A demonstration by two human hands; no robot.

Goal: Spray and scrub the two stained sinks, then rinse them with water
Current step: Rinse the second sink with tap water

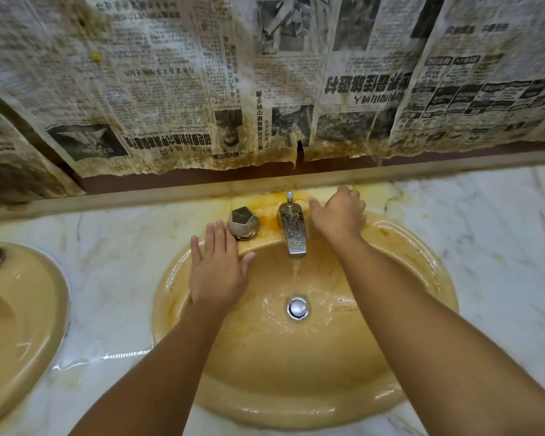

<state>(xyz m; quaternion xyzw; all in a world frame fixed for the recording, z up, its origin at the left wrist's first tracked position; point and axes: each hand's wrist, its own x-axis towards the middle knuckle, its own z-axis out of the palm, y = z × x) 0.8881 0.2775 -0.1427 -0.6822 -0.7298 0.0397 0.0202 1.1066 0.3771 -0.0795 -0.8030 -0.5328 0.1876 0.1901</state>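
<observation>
While water runs in a thin stream [296, 269] from the metal faucet [291, 231], both bare hands are at the back of the middle sink [296, 401]. This sink is yellow-beige and oval, with brown and orange stains on its walls and around the faucet base. It is set in a white marble counter [107, 278]. The water falls just behind the round metal drain stopper [297, 307] and spreads around it on the bottom of the basin.

The left hand [217, 275] lies flat on the back-left rim of the sink. Its fingers are straight and a little apart, it grasps nothing, and the fingertips are just beside the faceted metal knob [243, 223] on the left of the faucet.

The right hand [339, 215] is on the right side of the faucet, at the back rim. Its fingers bend downward and the thumb points toward the faucet. What is under the palm is hidden, so I cannot tell if this hand grasps something or only rests there.

At the left edge is the second sink [29, 309], of the same colour, only partly visible, well apart from both hands. Old stained newspaper [202, 89] covers the wall above the counter, and its lower edge is torn and brown.
</observation>
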